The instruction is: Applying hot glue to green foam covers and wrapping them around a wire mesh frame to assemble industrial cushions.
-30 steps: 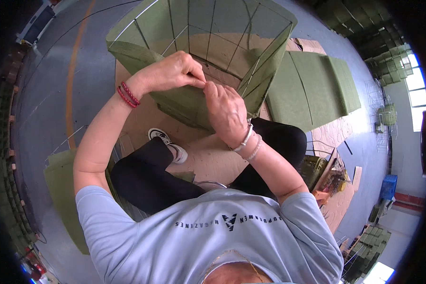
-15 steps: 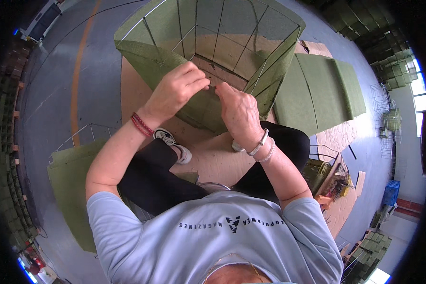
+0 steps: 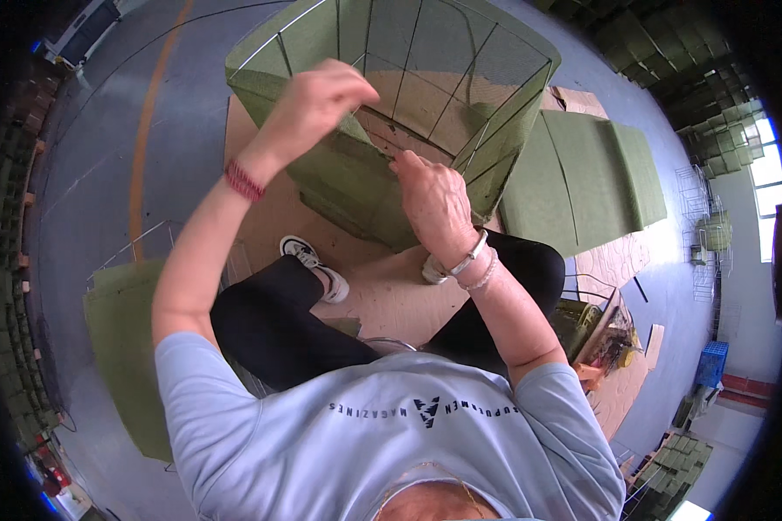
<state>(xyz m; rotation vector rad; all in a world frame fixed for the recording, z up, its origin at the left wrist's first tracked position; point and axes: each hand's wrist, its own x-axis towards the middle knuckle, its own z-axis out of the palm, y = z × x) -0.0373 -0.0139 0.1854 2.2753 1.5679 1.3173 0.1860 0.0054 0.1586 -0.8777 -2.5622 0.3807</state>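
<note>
In view were one left hand [image 3: 321, 102], one right hand [image 3: 436, 206], two shoes [image 3: 301, 250], one large open green box [image 3: 356, 198], one blue crate [image 3: 713, 359], one orange floor line [image 3: 149, 122] and two pale bracelets [image 3: 472, 251] (the red strands [image 3: 243, 181] were too blurred to count).

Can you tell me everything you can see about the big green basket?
The basket has slanted walls of green, mesh-like cloth, with thin wires along its edges and up its sides. The far wall looks see-through. Its wide mouth is open toward us, and it sits on a brown sheet in front of the person's legs. The right hand is at the near edge. The left hand, blurred, is above that side; I can't tell if it touches.
</note>
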